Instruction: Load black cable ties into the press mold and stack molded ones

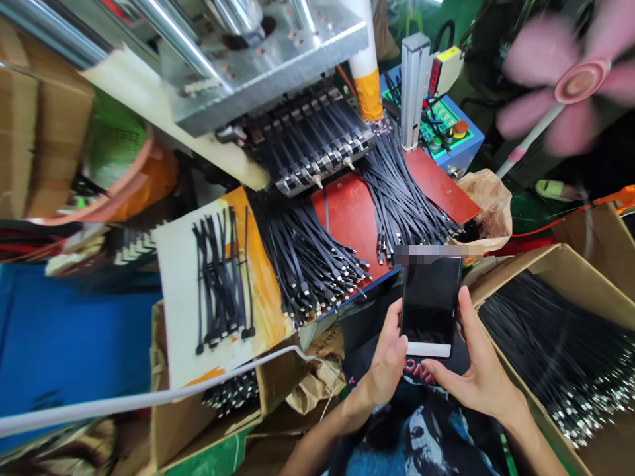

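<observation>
A smartphone (429,304) with a dark screen is upright in front of my chest, held by both hands. My left hand (387,360) is wrapped round its lower left edge, thumb on the side. From the right, my right hand (479,367) cups the phone, its thumb lying along the right edge. Just beyond the phone, bundles of black flat cables (401,198) with metal plugs fan out over a red mat (350,215). More black cables (302,258) lie to the left of it.
A metal press machine (268,59) with a row of cable fixtures (312,149) stands behind the mat. A cardboard box of black cables (560,344) sits at right. Black cable ties (221,277) lie on a white board. A control box (446,125) and a spinning pink fan (570,79) are at back right.
</observation>
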Demonstrator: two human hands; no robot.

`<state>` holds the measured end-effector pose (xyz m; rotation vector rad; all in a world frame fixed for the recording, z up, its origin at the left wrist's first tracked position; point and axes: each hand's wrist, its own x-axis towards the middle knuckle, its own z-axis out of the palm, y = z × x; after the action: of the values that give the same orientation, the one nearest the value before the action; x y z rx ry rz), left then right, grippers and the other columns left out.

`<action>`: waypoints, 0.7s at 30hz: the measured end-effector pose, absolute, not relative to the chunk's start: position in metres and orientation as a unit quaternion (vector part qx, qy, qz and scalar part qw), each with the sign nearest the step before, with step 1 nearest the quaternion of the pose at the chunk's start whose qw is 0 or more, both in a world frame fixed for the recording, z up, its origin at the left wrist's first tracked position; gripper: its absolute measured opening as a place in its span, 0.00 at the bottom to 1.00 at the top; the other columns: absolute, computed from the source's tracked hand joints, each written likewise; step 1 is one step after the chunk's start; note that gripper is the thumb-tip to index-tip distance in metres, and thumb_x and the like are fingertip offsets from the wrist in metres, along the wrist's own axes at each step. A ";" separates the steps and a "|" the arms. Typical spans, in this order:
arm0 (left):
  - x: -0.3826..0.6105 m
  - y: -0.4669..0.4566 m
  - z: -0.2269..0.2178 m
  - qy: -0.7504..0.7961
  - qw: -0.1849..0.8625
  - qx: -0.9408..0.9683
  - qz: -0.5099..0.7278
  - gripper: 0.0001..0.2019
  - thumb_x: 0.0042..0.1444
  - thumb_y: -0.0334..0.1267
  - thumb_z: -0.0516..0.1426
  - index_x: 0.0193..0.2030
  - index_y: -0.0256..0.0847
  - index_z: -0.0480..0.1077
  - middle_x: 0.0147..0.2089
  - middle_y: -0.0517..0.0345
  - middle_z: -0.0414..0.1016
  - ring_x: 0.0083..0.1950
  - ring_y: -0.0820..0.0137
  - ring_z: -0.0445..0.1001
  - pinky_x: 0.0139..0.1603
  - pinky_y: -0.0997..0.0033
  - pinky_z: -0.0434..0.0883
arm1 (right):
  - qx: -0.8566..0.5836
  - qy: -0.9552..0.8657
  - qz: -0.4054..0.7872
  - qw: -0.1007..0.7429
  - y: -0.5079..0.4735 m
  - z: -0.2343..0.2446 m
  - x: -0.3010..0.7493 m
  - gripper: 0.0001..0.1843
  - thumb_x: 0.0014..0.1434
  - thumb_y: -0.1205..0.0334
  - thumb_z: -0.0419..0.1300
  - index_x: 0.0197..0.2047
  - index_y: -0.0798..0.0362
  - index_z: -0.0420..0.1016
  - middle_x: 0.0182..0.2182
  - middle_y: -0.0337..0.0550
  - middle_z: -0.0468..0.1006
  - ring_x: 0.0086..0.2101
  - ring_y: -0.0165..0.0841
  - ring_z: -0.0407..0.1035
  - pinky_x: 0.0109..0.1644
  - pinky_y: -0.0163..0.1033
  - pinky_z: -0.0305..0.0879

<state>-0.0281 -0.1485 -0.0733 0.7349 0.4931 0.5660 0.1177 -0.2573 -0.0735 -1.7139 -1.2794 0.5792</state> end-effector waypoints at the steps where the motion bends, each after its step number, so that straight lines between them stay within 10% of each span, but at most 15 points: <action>1: -0.028 -0.148 -0.073 0.232 0.866 0.349 0.272 0.31 0.68 0.54 0.59 0.73 0.45 0.63 0.71 0.46 0.70 0.75 0.49 0.65 0.79 0.45 0.58 | -0.692 -0.518 0.232 0.446 -0.257 -0.073 0.118 0.60 0.65 0.57 0.68 0.84 0.46 0.30 0.80 0.49 0.47 0.76 0.48 0.50 0.76 0.57 0.57; 21: -0.028 -0.148 -0.071 0.276 0.850 0.348 0.283 0.29 0.71 0.56 0.56 0.72 0.43 0.66 0.69 0.46 0.72 0.73 0.50 0.67 0.76 0.49 0.62 | -0.680 -0.511 0.263 0.455 -0.256 -0.075 0.118 0.57 0.67 0.58 0.65 0.84 0.47 0.30 0.79 0.53 0.51 0.74 0.51 0.55 0.75 0.62 0.57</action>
<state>-0.0283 -0.1478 -0.0705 0.7329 0.5805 0.5967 0.1185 -0.2560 -0.0751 -1.6778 -1.2610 0.6487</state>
